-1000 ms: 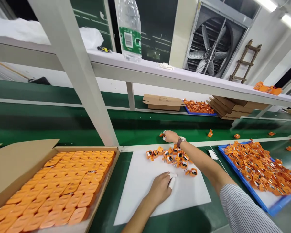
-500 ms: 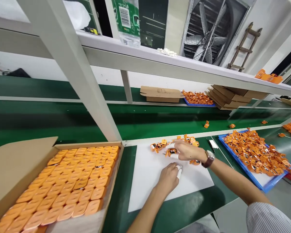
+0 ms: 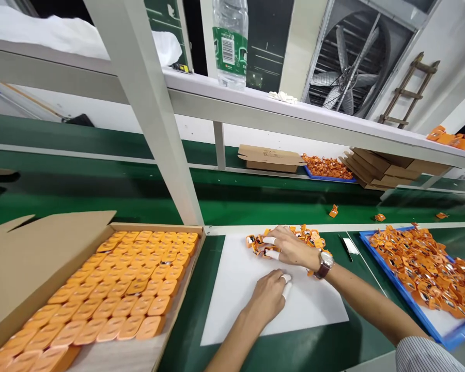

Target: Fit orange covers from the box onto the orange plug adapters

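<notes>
Many parts (image 3: 313, 238), right hand (image 3: 294, 248) nearest

The parts lie as a loose band along the far edge of the sheet (image 3: 232, 310), its long axis running left to right. Single parts are too jumbled to give an axis each. The right hand is over the band's middle and left, reaching across it from the sheet's right side, its thumb and forefinger parted and pointing left among the parts — whether a part is pinched there I cannot tell. The left hand (image 3: 269, 295) rests over the sheet's middle, fingers curled in; what they may hold is hidden. From it the parts lie straight beyond, a strip of bare sheet between.

Left of the sheet stands the box (image 3: 114, 354), packed with rows of orange pieces (image 3: 112, 305). Right of the sheet, just beside it, lies a slip (image 3: 351, 246); farther right is the tray (image 3: 405, 295), heaped with more parts. The right forearm (image 3: 366, 299) crosses between sheet and tray — the nearest thing in the way. The post (image 3: 170, 150) rises beyond the sheet's far left corner.
</notes>
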A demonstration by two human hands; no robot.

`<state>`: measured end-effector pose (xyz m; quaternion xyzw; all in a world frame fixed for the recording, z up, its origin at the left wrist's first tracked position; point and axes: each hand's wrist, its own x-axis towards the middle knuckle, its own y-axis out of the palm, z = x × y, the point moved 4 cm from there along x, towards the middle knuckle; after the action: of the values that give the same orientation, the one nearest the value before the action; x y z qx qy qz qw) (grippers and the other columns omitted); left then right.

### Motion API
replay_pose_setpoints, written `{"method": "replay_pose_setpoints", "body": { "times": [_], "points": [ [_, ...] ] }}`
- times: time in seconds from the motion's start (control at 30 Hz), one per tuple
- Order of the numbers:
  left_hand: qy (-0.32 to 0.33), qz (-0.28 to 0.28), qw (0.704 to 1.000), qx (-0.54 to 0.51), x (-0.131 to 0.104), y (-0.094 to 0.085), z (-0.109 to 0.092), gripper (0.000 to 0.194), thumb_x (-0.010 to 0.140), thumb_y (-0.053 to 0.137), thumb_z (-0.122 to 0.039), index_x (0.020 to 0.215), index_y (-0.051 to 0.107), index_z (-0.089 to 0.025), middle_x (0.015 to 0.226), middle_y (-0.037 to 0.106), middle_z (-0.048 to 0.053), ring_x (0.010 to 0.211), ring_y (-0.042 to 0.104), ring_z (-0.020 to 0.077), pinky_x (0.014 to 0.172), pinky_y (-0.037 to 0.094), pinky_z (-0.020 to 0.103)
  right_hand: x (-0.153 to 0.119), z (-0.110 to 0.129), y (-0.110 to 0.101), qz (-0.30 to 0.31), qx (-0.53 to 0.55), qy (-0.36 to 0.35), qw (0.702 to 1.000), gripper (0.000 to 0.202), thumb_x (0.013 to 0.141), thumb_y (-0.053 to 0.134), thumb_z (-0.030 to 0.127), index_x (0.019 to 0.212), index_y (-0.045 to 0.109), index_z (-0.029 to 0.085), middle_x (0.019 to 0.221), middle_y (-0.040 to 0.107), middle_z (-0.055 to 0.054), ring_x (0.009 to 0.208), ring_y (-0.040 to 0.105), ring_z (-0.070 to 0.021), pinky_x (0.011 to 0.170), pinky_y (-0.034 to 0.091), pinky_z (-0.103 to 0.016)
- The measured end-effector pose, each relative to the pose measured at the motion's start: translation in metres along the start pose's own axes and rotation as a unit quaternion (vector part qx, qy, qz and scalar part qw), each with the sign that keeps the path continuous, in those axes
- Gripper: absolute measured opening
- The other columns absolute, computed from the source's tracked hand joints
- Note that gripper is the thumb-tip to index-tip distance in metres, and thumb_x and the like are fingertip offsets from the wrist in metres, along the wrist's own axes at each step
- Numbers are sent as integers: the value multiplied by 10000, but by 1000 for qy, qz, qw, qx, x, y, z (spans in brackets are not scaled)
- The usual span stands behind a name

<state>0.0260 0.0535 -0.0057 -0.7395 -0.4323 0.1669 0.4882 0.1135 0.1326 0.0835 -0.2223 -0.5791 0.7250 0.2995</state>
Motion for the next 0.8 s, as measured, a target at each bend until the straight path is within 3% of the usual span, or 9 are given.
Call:
{"method": "replay_pose_setpoints", "body": {
  "times": [0.1,0.2,0.3,0.4,0.5,0.6,0.7,0.8],
  "points": [
    [-76,1,997,30,-1,-10,16,368,755,467,60,909,730,-146,1069,697,159,1030,675,300,879,586,423,-15,-19,-35,-25,24,39,999,273,931,606,199,1189,692,211,1209,659,-107,1108,547,-275,989,431,-416],
    [-140,5,989,46,-1,-17,30,366,799,439,61,936,719,-131,1321,617,184,1207,617,316,937,572,424,-49,-40,-64,-22,64,81,994,253,973,575,285,1189,698,234,1153,679,-90,1086,595,-257,952,468,-360],
    [-168,19,984,61,0,-17,35,327,861,436,22,929,712,-140,1445,549,162,1291,574,308,975,561,415,-101,-52,-69,-3,89,131,987,261,1003,528,337,1193,689,259,1106,691,-72,1025,638,-238,906,487,-329],
    [-178,35,979,93,0,-14,34,314,841,457,27,918,707,-146,1468,539,148,1308,565,306,965,569,405,-153,-57,-41,29,76,209,975,255,985,547,408,1068,713,234,997,703,-83,867,662,-235,790,498,-323],
    [-178,35,976,120,0,-10,37,277,861,477,-16,900,703,-170,1453,561,120,1261,599,292,894,595,381,-183,-58,0,43,51,286,956,261,923,628,452,910,691,200,881,705,-86,732,647,-229,674,463,-308],
    [-170,16,976,136,0,-9,39,235,875,495,-66,854,692,-192,1435,580,95,1176,644,281,797,603,361,-188,-58,32,15,49,315,948,190,916,625,389,865,653,208,849,706,-69,715,639,-214,650,432,-283],
    [-188,-21,968,164,-2,-13,38,221,922,488,-142,826,681,-195,1393,615,97,1070,690,277,712,583,349,-183,-60,47,-20,43,330,943,101,912,561,257,915,649,207,892,708,-74,747,650,-217,666,440,-278],
    [-224,-66,953,195,-6,-21,34,214,959,483,-205,888,684,-187,1299,666,115,945,721,268,632,541,335,-182,-63,55,-39,41,341,938,344,791,510,63,1074,647,203,1009,716,-86,878,674,-232,737,475,-278]
  ]
}}
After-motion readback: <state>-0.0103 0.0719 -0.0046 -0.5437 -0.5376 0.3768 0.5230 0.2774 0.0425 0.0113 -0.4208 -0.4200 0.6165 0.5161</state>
